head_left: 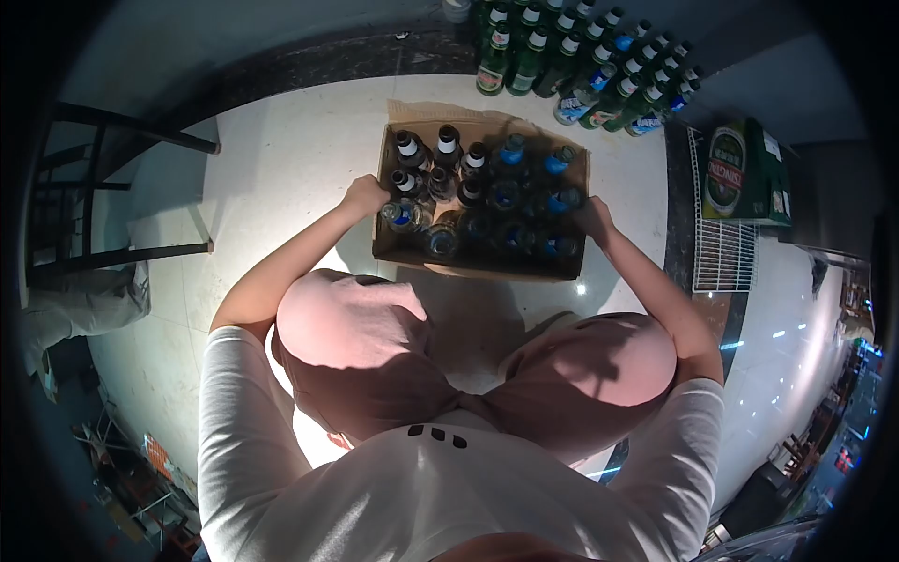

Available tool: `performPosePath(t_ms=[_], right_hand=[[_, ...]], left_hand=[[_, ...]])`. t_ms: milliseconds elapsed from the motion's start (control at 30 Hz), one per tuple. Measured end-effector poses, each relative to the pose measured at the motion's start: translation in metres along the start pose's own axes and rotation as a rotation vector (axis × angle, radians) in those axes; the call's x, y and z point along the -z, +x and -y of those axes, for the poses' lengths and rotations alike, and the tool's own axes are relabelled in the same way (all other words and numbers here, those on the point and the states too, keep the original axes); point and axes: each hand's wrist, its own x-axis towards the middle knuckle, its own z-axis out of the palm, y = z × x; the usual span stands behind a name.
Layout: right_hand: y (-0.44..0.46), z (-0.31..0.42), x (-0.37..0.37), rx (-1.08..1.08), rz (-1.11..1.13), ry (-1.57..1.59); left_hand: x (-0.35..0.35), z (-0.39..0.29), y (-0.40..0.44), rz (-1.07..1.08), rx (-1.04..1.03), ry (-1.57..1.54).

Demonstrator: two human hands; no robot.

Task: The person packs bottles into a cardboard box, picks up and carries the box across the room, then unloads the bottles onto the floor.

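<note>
An open cardboard box stands on the floor in front of my bent knees, holding several glass bottles. On its left are dark bottles with white neck bands and clear-looking bottles; bottles with blue neck labels fill the right, partly in shadow. My left hand is closed at the box's left end, and my right hand is closed at its right end. The fingers of both hands are partly hidden against the box walls.
Several green bottles stand in rows against the far wall. To the right, a green beer carton rests by a white wire rack. A black metal frame and a plastic bag are at left.
</note>
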Motion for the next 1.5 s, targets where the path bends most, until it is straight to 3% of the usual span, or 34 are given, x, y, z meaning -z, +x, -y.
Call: performPosePath(t_ms=[100,200,267,367,533,733,1167,1233,1500], right_hand=[[-0.001,0.001,0.001,-0.103,-0.006,0.050],[-0.010,0.005,0.007,-0.063,-0.067,0.116],[-0.010,0.000,0.007,-0.090,-0.059,0.139],[-0.017,0.012,0.019,-0.087,-0.090,0.201],[-0.021,0.011,0.018,-0.063,-0.220,0.219],[-0.027,0.014,0.041,-0.126,-0.222,0.389],[-0.134,0.065,0.221,-0.172,-0.192,0.357],[-0.158,0.070,0.249,-0.270,-0.122,0.515],[-0.292,0.105,0.373,-0.247,-0.370,0.436]], left_hand=[[0.008,-0.008,-0.009,0.039,-0.053,0.129],[0.008,-0.006,-0.012,0.075,-0.063,0.135],[-0.004,0.012,-0.005,-0.068,-0.142,0.080],[-0.015,0.042,0.011,-0.063,-0.207,-0.136],[0.022,0.018,-0.006,0.065,-0.187,-0.186],[0.053,-0.009,-0.008,0.086,-0.227,-0.180],[0.217,-0.138,-0.097,0.152,-0.258,-0.044],[0.246,-0.161,-0.116,0.187,-0.255,-0.045],[0.362,-0.267,-0.215,0.203,-0.380,0.086]])
